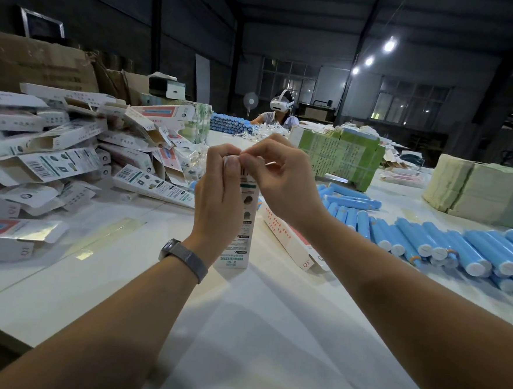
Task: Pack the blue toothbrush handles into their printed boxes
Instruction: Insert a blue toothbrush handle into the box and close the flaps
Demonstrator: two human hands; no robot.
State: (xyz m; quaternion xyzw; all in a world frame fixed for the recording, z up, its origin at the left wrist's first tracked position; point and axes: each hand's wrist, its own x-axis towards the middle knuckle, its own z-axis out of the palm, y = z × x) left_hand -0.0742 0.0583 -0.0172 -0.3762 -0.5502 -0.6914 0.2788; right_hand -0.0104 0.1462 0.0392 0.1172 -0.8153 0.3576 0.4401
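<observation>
White counter carries the whole job, and it is noted first as the largest item; on its left lies a loose heap of printed boxes, most with flaps open, and on its right a long spread of blue toothbrush handles lying on their sides, white end caps mostly toward the viewer; bundled green-printed paper stacks stand behind them, and a second person sits at the far end. At centre, one box in hand stands upright on the counter, long axis near vertical, its closed end resting on the surface and its top end pointing up and slightly away; the print on it reads inverted from this side. The left hand is wrapped round the upper body of that box, gripping it; the right hand is closed in a pinch at the top flap, fingertips meeting those of the left. Judged step: closing the top of a box, apparently already filled, though no handle is visible inside; the next move calls for tucking the flap squarely into the mouth without buckling the card, then setting the box aside and taking another handle.
</observation>
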